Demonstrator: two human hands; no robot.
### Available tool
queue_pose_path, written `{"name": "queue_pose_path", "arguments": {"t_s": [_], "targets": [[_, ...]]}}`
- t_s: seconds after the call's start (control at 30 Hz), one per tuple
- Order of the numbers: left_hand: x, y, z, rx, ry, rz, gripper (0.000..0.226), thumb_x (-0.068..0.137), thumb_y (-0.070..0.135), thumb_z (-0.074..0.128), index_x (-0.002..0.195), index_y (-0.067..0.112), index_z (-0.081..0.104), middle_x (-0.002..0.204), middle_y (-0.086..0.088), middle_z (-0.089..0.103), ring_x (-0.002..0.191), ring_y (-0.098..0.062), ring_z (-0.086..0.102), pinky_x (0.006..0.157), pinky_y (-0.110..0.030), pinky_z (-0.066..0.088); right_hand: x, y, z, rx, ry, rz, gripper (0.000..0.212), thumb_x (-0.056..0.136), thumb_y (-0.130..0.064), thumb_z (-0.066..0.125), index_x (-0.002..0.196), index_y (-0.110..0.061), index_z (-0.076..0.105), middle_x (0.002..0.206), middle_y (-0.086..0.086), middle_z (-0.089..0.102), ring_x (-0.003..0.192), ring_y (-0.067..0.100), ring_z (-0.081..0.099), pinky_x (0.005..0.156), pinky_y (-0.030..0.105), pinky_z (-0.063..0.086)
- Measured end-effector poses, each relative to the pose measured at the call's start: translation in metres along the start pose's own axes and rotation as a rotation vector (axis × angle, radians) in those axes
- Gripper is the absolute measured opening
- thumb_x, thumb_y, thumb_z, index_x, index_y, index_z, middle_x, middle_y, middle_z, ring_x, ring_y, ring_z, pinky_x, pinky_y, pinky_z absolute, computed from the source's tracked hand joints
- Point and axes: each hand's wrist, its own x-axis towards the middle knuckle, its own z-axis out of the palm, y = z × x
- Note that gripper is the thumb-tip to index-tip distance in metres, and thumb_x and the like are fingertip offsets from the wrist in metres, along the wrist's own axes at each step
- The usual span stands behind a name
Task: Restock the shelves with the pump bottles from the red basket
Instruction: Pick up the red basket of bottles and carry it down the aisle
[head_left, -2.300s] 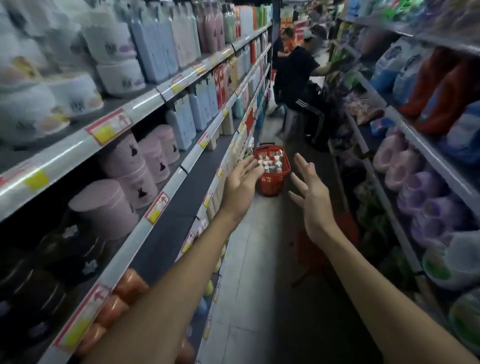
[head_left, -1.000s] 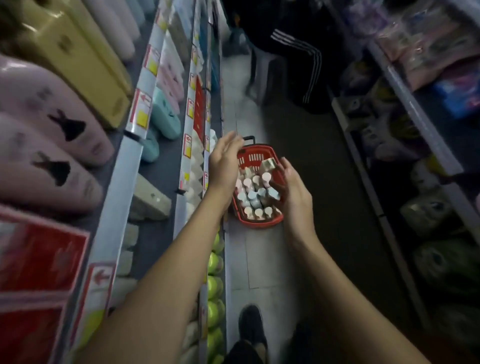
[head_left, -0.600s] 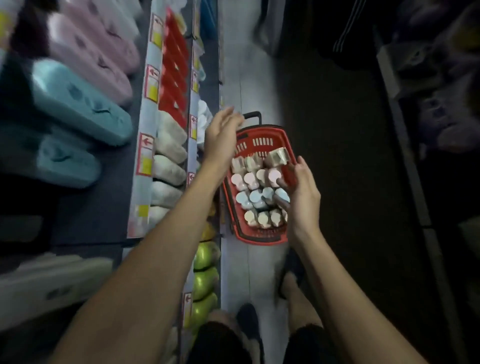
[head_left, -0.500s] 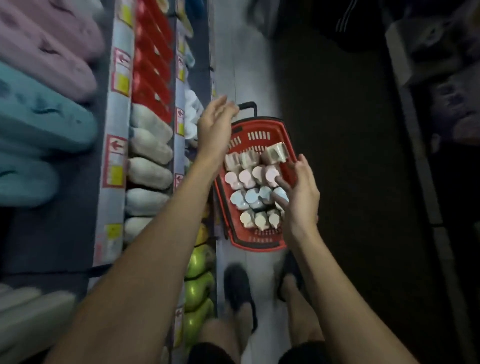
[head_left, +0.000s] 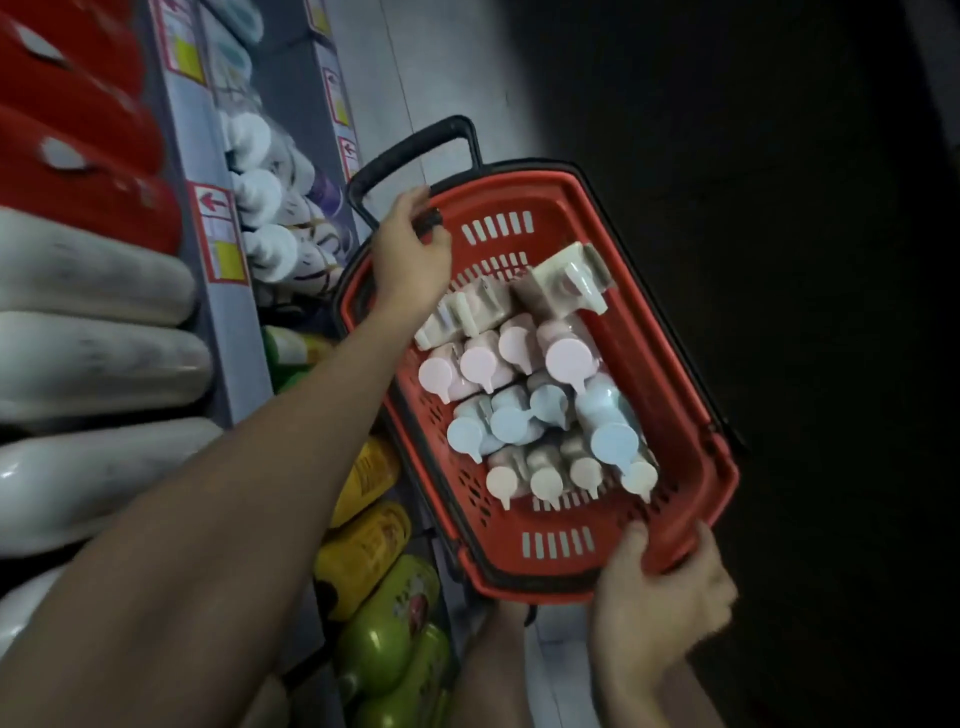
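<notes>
The red basket (head_left: 670, 374) sits below me in the aisle, tilted in the head view. Several pump bottles (head_left: 524, 410) stand inside it in rows: cream ones at the far end, then pink, pale blue and beige. My left hand (head_left: 413, 254) grips the far left rim by the black handle (head_left: 415, 156). My right hand (head_left: 660, 608) grips the near right corner of the rim, thumb over the edge.
Shelves run along the left, holding red and white bottles (head_left: 93, 312) high up, white-capped bottles (head_left: 270, 208) in the middle, yellow and green bottles (head_left: 379, 587) low down. Price tags (head_left: 221, 234) line the shelf edges. Dark floor lies to the right.
I have bent closer to the basket. Both hands hovered over it before; now the left grips the far rim and the right grips the near corner.
</notes>
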Motion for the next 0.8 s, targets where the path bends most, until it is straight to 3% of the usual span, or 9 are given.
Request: {"name": "queue_pose_path", "arguments": {"t_s": [0.1,0.2,0.33,0.4,0.53,0.67,0.8], "targets": [[0.023,-0.014,0.006,0.238,-0.002,0.059,0.05,0.096,0.014,0.055,0.145,0.012,0.05,0.145,-0.008,0.057,0.135,-0.023,0.052,0.116,-0.033,0.037,-0.008,0.023,0.024,0.061,-0.047,0.329,0.078,0.088,-0.023,0.078,0.15,-0.006,0.034,0.147,0.03,0.038,0.135,0.049,0.039,0.109,0.052,0.038],[0.042,-0.025,0.004,0.511,-0.028,0.085,0.049,0.098,0.028,0.053,0.145,0.014,0.05,0.144,-0.01,0.057,0.137,-0.03,0.048,0.119,-0.046,0.033,-0.003,0.029,0.045,0.25,-0.087,0.359,0.06,0.097,-0.008,0.063,0.149,-0.009,0.034,0.138,0.023,0.056,0.123,0.042,0.058,0.094,0.034,0.041],[0.047,-0.043,-0.004,0.547,-0.062,0.197,0.039,0.099,0.028,0.054,0.134,0.013,0.057,0.132,-0.017,0.062,0.126,-0.037,0.054,0.106,-0.045,0.043,0.011,0.03,0.048,0.307,0.028,0.235,0.057,0.099,0.001,0.055,0.151,-0.012,0.038,0.128,0.006,0.059,0.115,0.023,0.059,0.09,0.024,0.042],[0.045,-0.051,-0.008,0.57,-0.055,0.22,0.039,0.098,0.029,0.054,0.131,0.009,0.057,0.129,-0.023,0.062,0.124,-0.042,0.053,0.105,-0.046,0.041,0.027,0.028,0.042,0.321,0.046,0.172,0.059,0.099,0.001,0.053,0.154,-0.014,0.037,0.133,0.004,0.058,0.118,0.02,0.058,0.094,0.023,0.043],[0.03,-0.059,-0.005,0.597,0.008,0.1,0.046,0.094,0.037,0.053,0.128,0.006,0.057,0.13,-0.024,0.063,0.126,-0.044,0.052,0.108,-0.047,0.04,0.087,0.016,0.019,0.195,0.041,0.061,0.066,0.098,-0.005,0.053,0.159,-0.017,0.03,0.146,0.017,0.055,0.136,0.034,0.052,0.115,0.041,0.04],[-0.005,-0.063,-0.003,0.418,0.065,-0.01,0.045,0.091,0.037,0.056,0.124,0.006,0.057,0.125,-0.019,0.067,0.121,-0.038,0.058,0.104,-0.042,0.043,0.15,-0.012,-0.013,0.045,0.015,-0.191,0.064,0.097,-0.007,0.056,0.157,-0.009,0.034,0.151,0.017,0.052,0.14,0.031,0.05,0.116,0.032,0.035],[-0.035,-0.06,0.011,0.354,0.162,-0.151,0.045,0.088,0.038,0.062,0.122,0.008,0.055,0.125,-0.017,0.066,0.119,-0.035,0.06,0.099,-0.039,0.044,0.194,-0.039,-0.027,0.019,-0.025,-0.289,0.066,0.097,-0.012,0.056,0.159,-0.014,0.032,0.155,0.011,0.049,0.143,0.024,0.047,0.12,0.034,0.034]]}}
